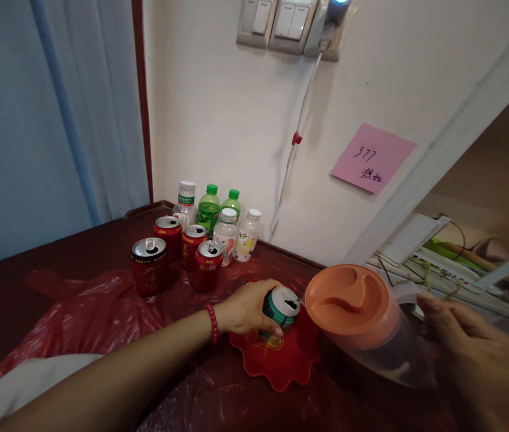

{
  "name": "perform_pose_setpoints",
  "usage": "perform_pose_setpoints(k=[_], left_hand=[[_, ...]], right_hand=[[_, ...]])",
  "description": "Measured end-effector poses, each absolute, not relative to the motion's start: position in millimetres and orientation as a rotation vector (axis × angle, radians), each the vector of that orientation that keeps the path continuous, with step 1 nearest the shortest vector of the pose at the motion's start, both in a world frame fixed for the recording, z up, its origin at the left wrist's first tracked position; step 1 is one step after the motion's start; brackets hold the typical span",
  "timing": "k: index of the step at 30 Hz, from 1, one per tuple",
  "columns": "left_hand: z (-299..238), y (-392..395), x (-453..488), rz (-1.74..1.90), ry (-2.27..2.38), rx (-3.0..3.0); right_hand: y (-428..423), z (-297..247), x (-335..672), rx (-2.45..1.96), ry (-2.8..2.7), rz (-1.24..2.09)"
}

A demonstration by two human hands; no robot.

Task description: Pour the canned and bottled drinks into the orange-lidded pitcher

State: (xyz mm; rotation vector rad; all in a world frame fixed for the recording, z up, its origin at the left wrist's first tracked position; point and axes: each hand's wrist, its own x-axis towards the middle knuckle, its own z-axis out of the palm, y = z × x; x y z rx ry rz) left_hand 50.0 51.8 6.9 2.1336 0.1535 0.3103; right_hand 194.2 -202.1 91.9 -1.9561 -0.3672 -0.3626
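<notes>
My left hand (254,309) is wrapped round a green drink can (284,305) with an opened top, over a red scalloped plate (277,366). In my right hand (475,354) is the handle of a clear plastic pitcher (394,357) with an orange lid (349,300). The pitcher tilts to the left, its spout close to the can's opening. Whether liquid is flowing cannot be made out clearly.
Several opened red cans (149,267) stand at the back left, with green-capped bottles (209,210) and white-capped bottles (248,235) behind and beside them. Crumpled red plastic (87,312) covers part of the table. A shelf holding cables (425,264) is on the right.
</notes>
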Motion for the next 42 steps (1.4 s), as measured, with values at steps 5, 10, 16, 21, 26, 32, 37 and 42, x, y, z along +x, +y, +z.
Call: perform_pose_setpoints(k=[5, 10, 16, 21, 26, 32, 37, 42], left_hand=[[8.4, 51.7, 50.1, 0.3, 0.154, 2.125], [8.3, 52.2, 49.9, 0.287, 0.157, 2.114], [9.3, 52.8, 49.0, 0.281, 0.155, 2.121], [8.5, 52.5, 49.2, 0.28, 0.15, 2.103], [8.5, 52.1, 49.5, 0.288, 0.159, 2.104], [6.6, 53.2, 49.8, 0.288, 0.156, 2.113], [5.9, 53.4, 50.1, 0.296, 0.148, 2.124], [7.0, 53.5, 49.8, 0.301, 0.141, 2.12]], right_hand=[[-200.5, 93.9, 192.0, -2.0, -0.356, -0.38], [-200.8, 92.3, 192.4, -1.971, -0.35, -0.382], [-200.3, 92.6, 191.0, -1.976, -0.352, -0.379], [-200.4, 94.0, 190.4, -1.983, -0.364, -0.38], [-201.3, 93.9, 191.3, -1.986, -0.365, -0.374], [-203.5, 92.3, 195.4, -1.986, -0.411, -0.385], [-203.5, 92.1, 195.7, -2.005, -0.402, -0.398], [-201.7, 92.4, 193.3, -1.978, -0.409, -0.389]])
